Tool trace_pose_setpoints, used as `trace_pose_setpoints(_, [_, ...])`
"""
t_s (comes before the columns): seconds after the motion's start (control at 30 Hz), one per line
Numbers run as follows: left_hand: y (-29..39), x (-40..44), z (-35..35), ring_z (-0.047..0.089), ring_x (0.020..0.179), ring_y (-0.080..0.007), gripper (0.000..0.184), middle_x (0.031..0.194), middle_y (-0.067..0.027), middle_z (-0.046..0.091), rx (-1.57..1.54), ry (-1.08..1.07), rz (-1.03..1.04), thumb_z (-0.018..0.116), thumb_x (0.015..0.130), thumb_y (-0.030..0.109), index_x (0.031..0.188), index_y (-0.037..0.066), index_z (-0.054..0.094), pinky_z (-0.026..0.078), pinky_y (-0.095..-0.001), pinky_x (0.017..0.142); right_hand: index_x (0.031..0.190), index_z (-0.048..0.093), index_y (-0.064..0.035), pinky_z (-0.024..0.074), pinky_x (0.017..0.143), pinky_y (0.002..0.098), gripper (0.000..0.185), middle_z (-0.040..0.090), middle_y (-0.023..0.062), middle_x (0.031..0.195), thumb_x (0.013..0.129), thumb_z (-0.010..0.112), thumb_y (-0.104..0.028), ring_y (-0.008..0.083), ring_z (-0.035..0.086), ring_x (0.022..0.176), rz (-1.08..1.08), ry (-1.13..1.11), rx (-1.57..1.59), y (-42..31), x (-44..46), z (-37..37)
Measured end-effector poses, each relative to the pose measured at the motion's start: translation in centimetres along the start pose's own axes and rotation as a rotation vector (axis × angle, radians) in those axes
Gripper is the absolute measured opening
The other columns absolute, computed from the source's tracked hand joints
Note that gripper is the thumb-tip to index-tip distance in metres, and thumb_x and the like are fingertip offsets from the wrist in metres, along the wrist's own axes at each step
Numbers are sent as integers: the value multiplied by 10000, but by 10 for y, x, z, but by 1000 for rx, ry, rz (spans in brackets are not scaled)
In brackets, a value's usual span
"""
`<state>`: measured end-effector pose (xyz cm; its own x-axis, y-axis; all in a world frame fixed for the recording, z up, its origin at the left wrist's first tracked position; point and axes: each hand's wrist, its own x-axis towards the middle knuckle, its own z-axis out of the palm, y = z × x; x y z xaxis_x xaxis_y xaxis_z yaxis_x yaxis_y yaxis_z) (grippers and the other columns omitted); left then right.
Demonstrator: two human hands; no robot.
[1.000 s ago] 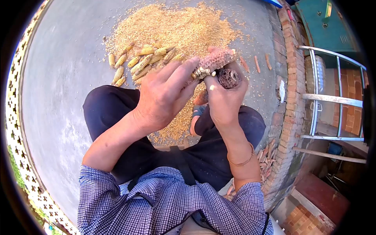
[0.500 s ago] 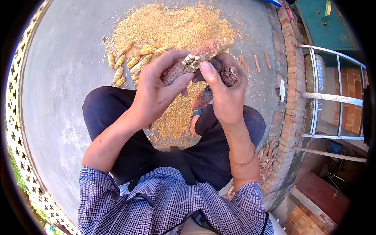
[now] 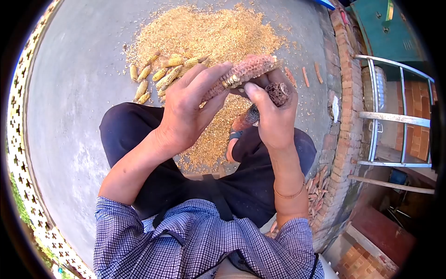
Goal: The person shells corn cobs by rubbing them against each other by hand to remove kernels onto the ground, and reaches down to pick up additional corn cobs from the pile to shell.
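Note:
A mostly bare pinkish corn cob with a few pale kernels left is held slantwise between both hands. My left hand wraps round its lower left end. With its thumb near the remaining kernels, my right hand supports the upper right part. A darker stripped cob is also in my right hand, its rough end showing beside the thumb. Below the hands another dark, reddish piece sticks out from the right hand; whether it belongs to the same dark cob is hidden.
Loose kernels spread over the concrete floor, with several yellow ears at their left edge. Bare cobs lie at right, more beside the brick edging. A metal railing stands beyond.
The held cob has shifted and turned slightly between the hands, and fewer pale kernels show on it. My left hand's fingers have moved up over the cob since half a second ago.

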<state>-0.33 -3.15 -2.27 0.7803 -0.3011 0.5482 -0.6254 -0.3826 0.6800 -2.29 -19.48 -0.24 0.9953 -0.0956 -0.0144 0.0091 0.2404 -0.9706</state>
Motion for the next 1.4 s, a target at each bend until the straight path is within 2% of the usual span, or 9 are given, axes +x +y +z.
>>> trace_pose_setpoints(0.23, [7, -1, -9, 660, 853, -250, 501, 944, -142, 645, 79, -45, -56, 743, 711, -55, 1189, -12, 599, 524, -322, 709, 1150, 596, 13, 498, 495, 181, 309, 662, 25, 912, 898, 658, -157, 37, 589, 700, 6, -83, 0, 1, 0, -4])
trace_pose_setpoints(0.33, [7, -2, -9, 660, 844, -248, 500, 934, -142, 641, 56, -31, -71, 756, 702, -44, 1178, -14, 607, 522, -313, 698, 1221, 557, 47, 506, 732, 252, 366, 653, 81, 1033, 911, 622, -136, 112, 606, 907, 10, -108, -50, -1, -2, -5])
trace_pose_setpoints(0.4, [6, -2, -9, 662, 834, -235, 486, 936, -135, 644, 39, -31, -74, 758, 715, -34, 1177, -15, 607, 522, -305, 695, 1229, 555, 47, 502, 729, 250, 382, 650, 80, 1026, 906, 631, -144, 111, 604, 901, -7, -103, -60, -2, -2, -4])
trace_pose_setpoints(0.47, [7, -1, -9, 665, 818, -208, 457, 941, -119, 654, 32, -48, -73, 751, 748, -23, 1180, -16, 603, 525, -295, 697, 1180, 591, 9, 486, 486, 176, 377, 653, 23, 891, 886, 698, -202, 35, 585, 694, -49, -69, -22, 2, 0, -2])
trace_pose_setpoints(0.67, [11, -2, -8, 655, 790, -128, 371, 926, -86, 670, -618, -221, -522, 685, 877, 40, 1212, -53, 558, 535, -268, 731, 1141, 613, 13, 459, 456, 182, 332, 648, 18, 847, 889, 701, -184, 29, 557, 611, -54, 28, 1, 0, 1, -6])
trace_pose_setpoints(0.87, [8, 2, -10, 673, 852, -186, 396, 951, -132, 672, -844, -421, -620, 570, 974, 230, 1225, -75, 537, 546, -307, 773, 1029, 648, 0, 438, 446, 189, 233, 639, 3, 796, 890, 706, -178, 28, 547, 610, -68, 61, -4, 1, 0, -8])
trace_pose_setpoints(0.97, [1, -2, -3, 678, 875, -236, 442, 1013, -178, 663, -982, -315, -717, 456, 1018, 306, 1234, -71, 533, 563, -335, 770, 1089, 643, 25, 483, 707, 234, 268, 672, 61, 909, 898, 676, -161, 88, 607, 790, -65, 30, -83, 1, 0, -14])
trace_pose_setpoints(1.27, [5, 1, -6, 688, 821, -277, 454, 1008, -204, 656, -1071, -300, -751, 415, 1031, 322, 1201, -77, 548, 587, -364, 719, 949, 655, -7, 425, 439, 169, 238, 644, 14, 745, 871, 735, -217, 30, 559, 577, -37, -24, -69, 2, 0, -11])
trace_pose_setpoints(1.4, [6, 1, -8, 686, 764, -160, 403, 881, -112, 682, -1005, -330, -707, 465, 1021, 348, 1036, -25, 617, 547, -262, 684, 935, 656, -8, 416, 424, 166, 255, 640, 9, 734, 863, 746, -236, 25, 552, 558, -19, -33, -104, -1, -1, -7])
